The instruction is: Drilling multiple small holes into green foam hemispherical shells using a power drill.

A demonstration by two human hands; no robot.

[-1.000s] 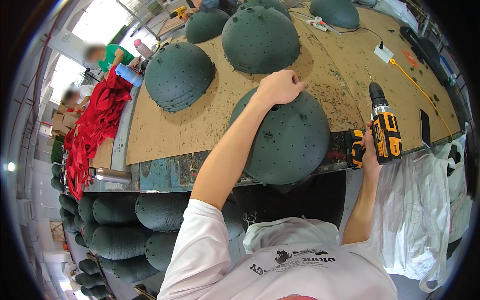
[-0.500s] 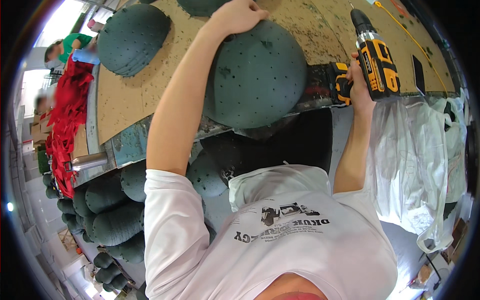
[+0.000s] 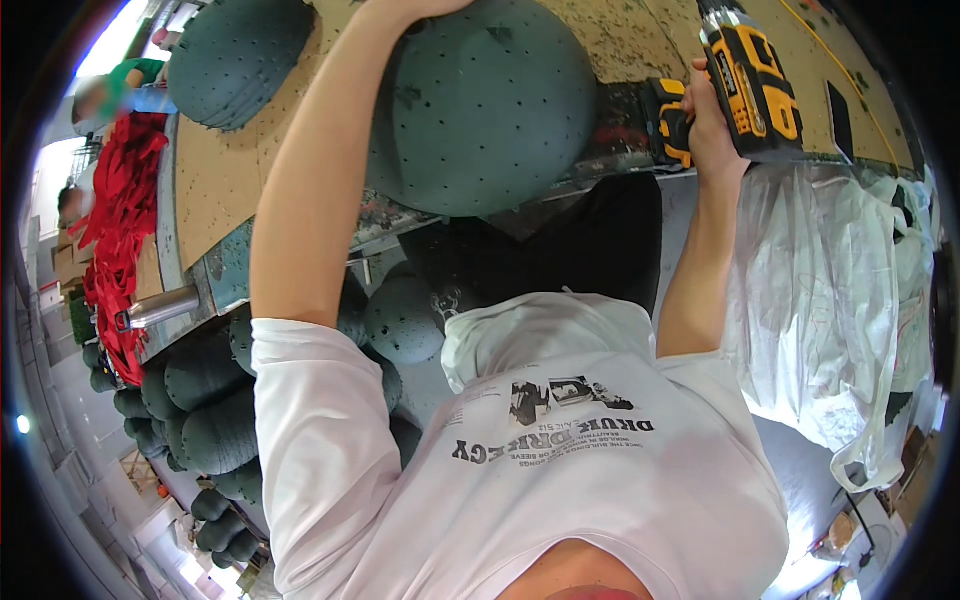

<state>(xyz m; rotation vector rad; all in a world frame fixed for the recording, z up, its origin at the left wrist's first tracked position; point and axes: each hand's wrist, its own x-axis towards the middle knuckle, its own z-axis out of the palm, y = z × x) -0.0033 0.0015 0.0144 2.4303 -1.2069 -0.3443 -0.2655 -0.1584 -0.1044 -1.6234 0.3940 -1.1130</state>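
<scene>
A dark green plastic half-ball shell (image 3: 485, 110), dotted with small holes, rests at the near edge of the work table. My left hand (image 3: 425, 7) lies against its far upper side; the picture's top edge cuts the hand off, so its fingers are mostly hidden. My right hand (image 3: 712, 125) is closed round the handle of a yellow-and-black cordless drill (image 3: 750, 85), right of the shell. The drill points away from me, and its bit is out of the picture. Its battery (image 3: 667, 122) faces the shell.
Another stack of holed shells (image 3: 238, 62) stands left on the table (image 3: 225, 185). Farther left are red strips (image 3: 125, 200), a metal bottle (image 3: 160, 307) and a person (image 3: 115, 95). A phone (image 3: 838, 122) and yellow cord (image 3: 840, 65) lie right, above hanging white plastic sheeting (image 3: 810, 300). Many shells (image 3: 220, 425) are piled below left.
The view has shifted, so the table, shell and both hands sit higher in the picture, with the left hand now partly cut off. My right hand still holds the drill.
</scene>
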